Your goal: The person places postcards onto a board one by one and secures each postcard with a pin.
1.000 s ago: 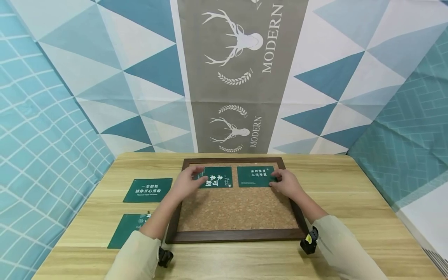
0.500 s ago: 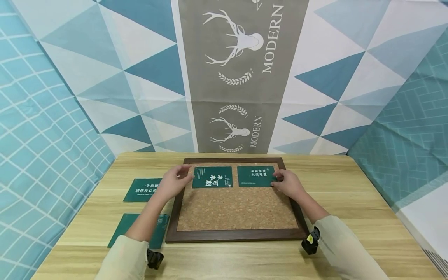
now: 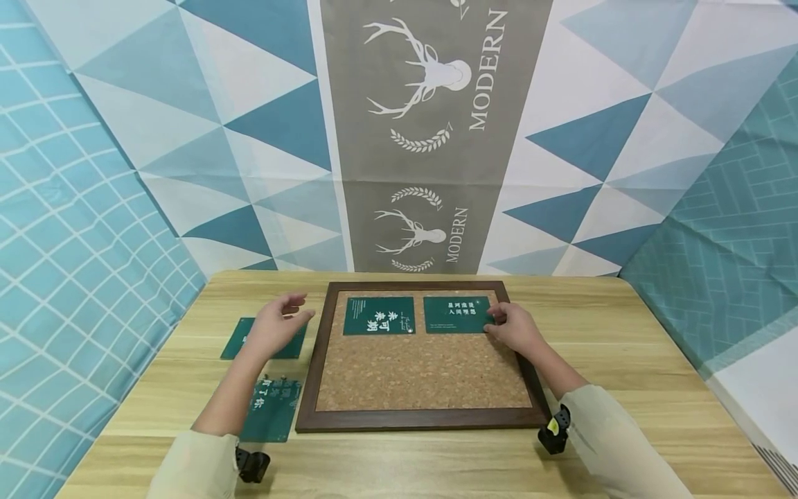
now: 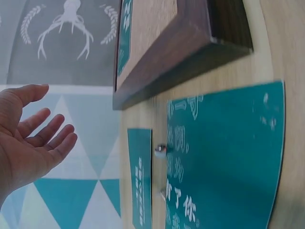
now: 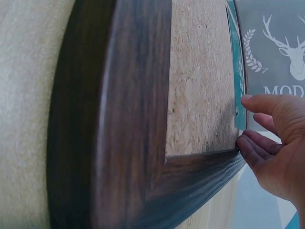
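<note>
My left hand (image 3: 283,326) is raised over the table left of the framed cork board (image 3: 424,378), fingers loosely spread and holding nothing. Beneath it a green card (image 3: 289,348) with white writing lies partly covered. Two more green cards lie side by side along the board's far edge: a left card (image 3: 378,317) and a right card (image 3: 454,316). At the right card's outer end is my right hand (image 3: 516,329). In the right wrist view its thumb touches that card (image 5: 237,71), while its loosely bent fingers reach the dark frame (image 5: 131,119).
Another green card (image 3: 271,416) lies on the wooden table (image 3: 399,464) near my left forearm. Beside it, small metallic pins (image 4: 160,151) stand at its far edge. A patterned cloth (image 3: 424,138) hangs behind the table.
My left hand has drawn away from the left card on the board, moving left past the frame over the table. My right hand stays at the right card.
</note>
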Motion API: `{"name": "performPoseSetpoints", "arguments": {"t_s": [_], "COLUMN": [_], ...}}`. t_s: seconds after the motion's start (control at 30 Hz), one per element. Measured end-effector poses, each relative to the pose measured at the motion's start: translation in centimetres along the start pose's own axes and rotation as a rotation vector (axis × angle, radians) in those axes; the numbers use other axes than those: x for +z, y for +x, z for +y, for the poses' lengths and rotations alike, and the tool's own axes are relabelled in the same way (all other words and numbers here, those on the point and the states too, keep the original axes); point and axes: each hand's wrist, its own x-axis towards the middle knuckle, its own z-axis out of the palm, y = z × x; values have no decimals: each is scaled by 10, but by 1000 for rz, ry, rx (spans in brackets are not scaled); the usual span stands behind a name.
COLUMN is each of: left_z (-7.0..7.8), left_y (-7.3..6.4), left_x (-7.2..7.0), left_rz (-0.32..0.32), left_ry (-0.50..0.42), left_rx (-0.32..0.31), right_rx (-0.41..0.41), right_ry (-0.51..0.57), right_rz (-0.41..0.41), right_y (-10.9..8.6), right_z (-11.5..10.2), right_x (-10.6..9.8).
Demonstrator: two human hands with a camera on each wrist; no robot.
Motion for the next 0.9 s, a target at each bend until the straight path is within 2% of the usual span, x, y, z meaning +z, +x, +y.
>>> {"name": "performPoseSetpoints", "arguments": {"t_s": [0.37, 0.53, 0.9], "left_z": [-30, -39, -62], "left_y": [-8, -14, -22], "left_x": [-22, -30, -39], "left_rz": [52, 66, 71], "left_ry": [35, 48, 51], "left_rx": [-42, -65, -115], "right_rx": [16, 10, -1], "right_ry": [-3, -11, -13], "right_rz": [6, 11, 17], "right_y": [2, 2, 2], "right_z": [2, 3, 3], "right_x": [1, 2, 2]}}
